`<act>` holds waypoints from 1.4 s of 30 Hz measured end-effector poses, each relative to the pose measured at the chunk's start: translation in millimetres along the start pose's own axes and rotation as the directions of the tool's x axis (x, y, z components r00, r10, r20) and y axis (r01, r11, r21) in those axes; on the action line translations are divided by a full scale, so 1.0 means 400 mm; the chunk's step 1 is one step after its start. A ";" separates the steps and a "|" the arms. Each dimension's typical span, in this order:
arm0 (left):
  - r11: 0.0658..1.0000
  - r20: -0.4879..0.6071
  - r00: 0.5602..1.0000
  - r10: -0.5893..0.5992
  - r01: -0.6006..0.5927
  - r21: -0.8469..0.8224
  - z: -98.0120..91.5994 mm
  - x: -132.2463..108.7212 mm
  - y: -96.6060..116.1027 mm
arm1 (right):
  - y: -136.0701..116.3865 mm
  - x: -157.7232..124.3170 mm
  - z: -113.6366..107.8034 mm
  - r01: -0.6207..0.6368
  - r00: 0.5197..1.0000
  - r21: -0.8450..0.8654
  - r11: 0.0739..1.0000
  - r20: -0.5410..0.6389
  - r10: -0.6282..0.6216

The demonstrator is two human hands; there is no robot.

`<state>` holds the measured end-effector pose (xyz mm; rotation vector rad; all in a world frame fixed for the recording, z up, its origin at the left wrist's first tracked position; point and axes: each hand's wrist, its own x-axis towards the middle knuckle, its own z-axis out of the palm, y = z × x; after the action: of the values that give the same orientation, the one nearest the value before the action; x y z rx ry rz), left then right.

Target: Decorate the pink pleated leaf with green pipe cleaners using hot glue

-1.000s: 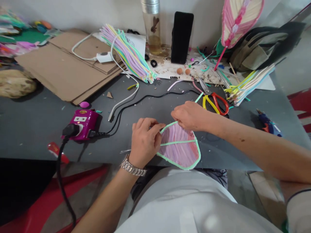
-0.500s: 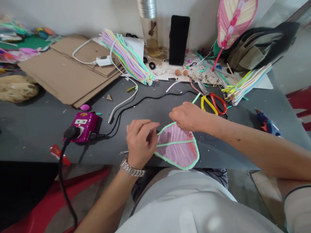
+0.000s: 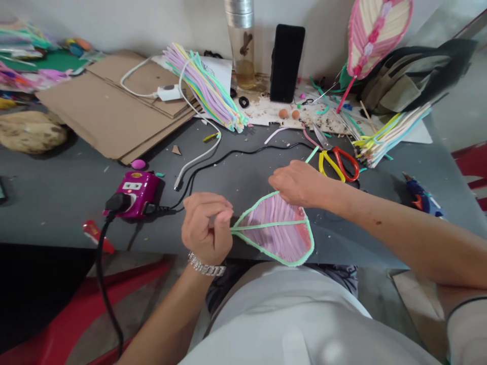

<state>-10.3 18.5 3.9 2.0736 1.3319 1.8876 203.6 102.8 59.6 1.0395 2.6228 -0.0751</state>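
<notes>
A leaf-shaped piece of lilac pipe cleaners (image 3: 266,215), with a mint-green pipe-cleaner border and midrib and a pinkish wide end, lies at the table's front edge. My left hand (image 3: 207,225), wearing a metal watch, is closed at the leaf's narrow left tip, where the green strands run in behind the thumb. My right hand (image 3: 299,183) is closed over the leaf's upper edge on the mint-green pipe cleaner (image 3: 312,154), whose loose end sticks out beyond the knuckles. Its fingertips are mostly hidden.
Scissors (image 3: 337,162) with red and yellow handles lie beyond my right hand, and a glue gun (image 3: 422,195) farther right. Pipe-cleaner bundles (image 3: 211,94), cardboard (image 3: 114,111), a phone (image 3: 287,63) and a bottle (image 3: 243,50) stand behind. A purple power socket (image 3: 142,192) with cords is left.
My left hand has moved left along the leaf to its tip, its fingers curling closed and uncovering the narrow end. My right hand stays at the upper edge. The view has shifted slightly.
</notes>
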 end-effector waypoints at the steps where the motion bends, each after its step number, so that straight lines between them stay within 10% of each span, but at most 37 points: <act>1: 1.000 -0.024 1.000 -0.010 0.009 -0.013 0.002 0.000 -0.002 | 0.000 0.000 -0.001 -0.001 1.000 0.000 1.000 0.006 0.001; 7: 0.996 -0.130 0.991 -0.040 0.049 0.070 0.003 0.003 -0.009 | 0.001 -0.001 0.003 0.001 1.000 -0.004 1.000 0.001 -0.001; 11: 0.984 0.157 0.986 -0.053 0.025 0.178 0.010 0.009 0.004 | -0.005 -0.002 -0.008 -0.011 0.999 -0.004 1.000 0.034 0.011; 18: 0.932 0.558 0.820 -0.129 -0.092 0.351 0.039 0.010 0.009 | -0.015 -0.004 -0.030 -0.022 0.998 0.014 1.000 0.056 0.022; 42: 0.929 0.606 0.788 -0.113 -0.133 0.346 0.043 0.006 0.002 | -0.027 -0.036 -0.019 0.031 0.999 0.102 0.994 0.009 -0.032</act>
<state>4.1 27.7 1.8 2.5403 1.5515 0.8173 203.9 86.7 70.7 1.0274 2.6503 -0.2233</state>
